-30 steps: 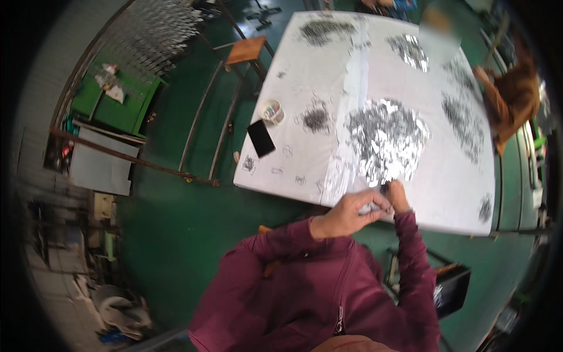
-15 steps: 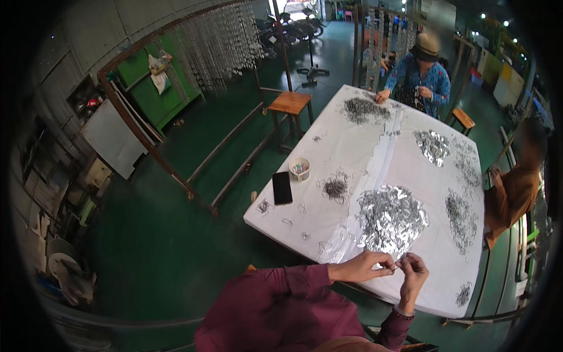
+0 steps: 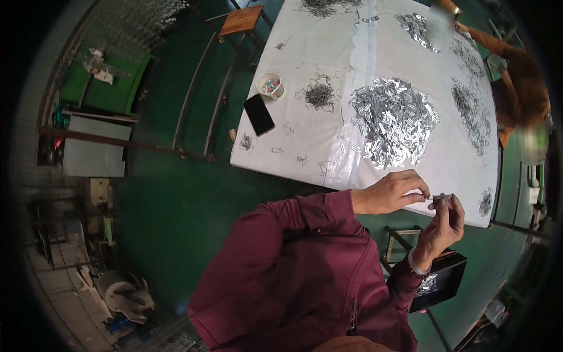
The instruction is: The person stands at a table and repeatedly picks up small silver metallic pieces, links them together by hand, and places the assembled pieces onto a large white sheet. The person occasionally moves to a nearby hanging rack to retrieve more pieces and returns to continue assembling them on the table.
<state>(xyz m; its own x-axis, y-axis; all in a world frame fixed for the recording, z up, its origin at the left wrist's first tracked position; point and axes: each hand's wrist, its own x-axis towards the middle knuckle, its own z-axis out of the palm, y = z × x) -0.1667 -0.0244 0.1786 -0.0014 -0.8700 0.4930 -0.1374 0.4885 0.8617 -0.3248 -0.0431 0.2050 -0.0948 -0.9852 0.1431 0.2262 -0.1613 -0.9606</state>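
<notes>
My left hand (image 3: 390, 193) is closed in a pinch, its fingertips at a thin, pale piece too small to make out. Facing it, my right hand (image 3: 441, 230) pinches small silvery metal pieces (image 3: 443, 198) between thumb and fingers. The fingertips of both hands nearly meet above the near edge of the white-covered table (image 3: 311, 146). Just beyond them lies a large heap of shiny, elongated metal pieces (image 3: 396, 120). Left of that heap is a tangle of dark wire hooks or rings (image 3: 319, 95).
A black phone (image 3: 258, 114) and a white tub of small coloured bits (image 3: 270, 86) sit near the left edge. A co-worker in an orange-brown top (image 3: 522, 82) is at the right side. Below the table edge stands a black box (image 3: 443, 280) holding shiny pieces. A wooden stool (image 3: 241, 20) stands beyond.
The view has tipped downward, so the table sits higher and the black box has come into sight. My hands remain close together; silvery pieces now show plainly in the right one.
</notes>
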